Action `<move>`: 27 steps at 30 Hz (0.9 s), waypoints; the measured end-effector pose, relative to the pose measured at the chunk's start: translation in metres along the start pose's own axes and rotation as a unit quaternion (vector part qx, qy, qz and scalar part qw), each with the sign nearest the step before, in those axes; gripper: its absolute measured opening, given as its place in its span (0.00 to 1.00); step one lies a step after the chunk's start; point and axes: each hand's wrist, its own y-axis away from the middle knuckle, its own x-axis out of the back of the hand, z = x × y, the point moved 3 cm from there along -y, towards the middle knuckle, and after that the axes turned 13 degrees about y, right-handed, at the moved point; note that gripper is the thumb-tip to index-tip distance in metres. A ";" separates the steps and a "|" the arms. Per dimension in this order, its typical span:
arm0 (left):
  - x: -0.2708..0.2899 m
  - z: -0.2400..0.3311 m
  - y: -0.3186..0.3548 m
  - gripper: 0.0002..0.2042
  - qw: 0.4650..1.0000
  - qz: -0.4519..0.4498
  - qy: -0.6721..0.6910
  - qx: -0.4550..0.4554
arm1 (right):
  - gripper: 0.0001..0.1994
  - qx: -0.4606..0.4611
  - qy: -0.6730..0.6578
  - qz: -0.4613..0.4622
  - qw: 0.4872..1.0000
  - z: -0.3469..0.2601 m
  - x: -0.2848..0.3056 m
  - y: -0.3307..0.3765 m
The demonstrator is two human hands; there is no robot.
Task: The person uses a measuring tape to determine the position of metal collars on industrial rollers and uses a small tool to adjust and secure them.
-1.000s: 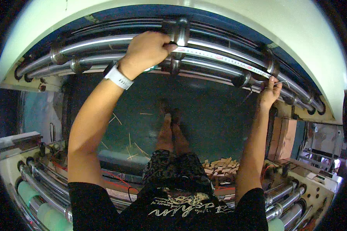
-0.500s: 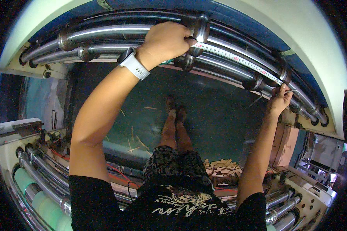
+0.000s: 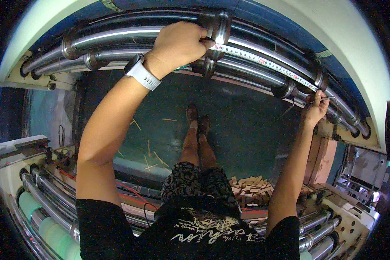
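Where polished steel rollers (image 3: 117, 37) curve across the upper frame, stretched taut along them: a thin white measuring tape (image 3: 264, 60), light, springy, prone to kink, probably best pinched at both ends. Left hand (image 3: 179, 43) closed on its end at top centre; right hand (image 3: 315, 108) pinching it at right, fingers shut.

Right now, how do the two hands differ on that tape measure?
The left hand is a closed fist pinning the tape measure at a large shaft collar; the right hand pinches the far end, lower down, with a thin metal tool. The left wrist wears a white watch; the right wrist is bare. Both are raised to the steel rollers.
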 end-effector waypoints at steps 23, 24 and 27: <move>-0.007 -0.005 -0.003 0.14 0.999 0.016 0.010 -0.029 | 0.03 0.025 -0.014 -0.031 0.999 0.009 0.005 -0.005; -0.007 -0.005 -0.003 0.14 0.999 0.019 0.003 -0.032 | 0.03 0.024 -0.010 -0.026 0.999 0.008 0.004 -0.004; -0.006 -0.007 -0.001 0.14 0.999 0.027 -0.011 -0.040 | 0.03 0.025 -0.006 -0.028 0.999 0.008 0.002 -0.002</move>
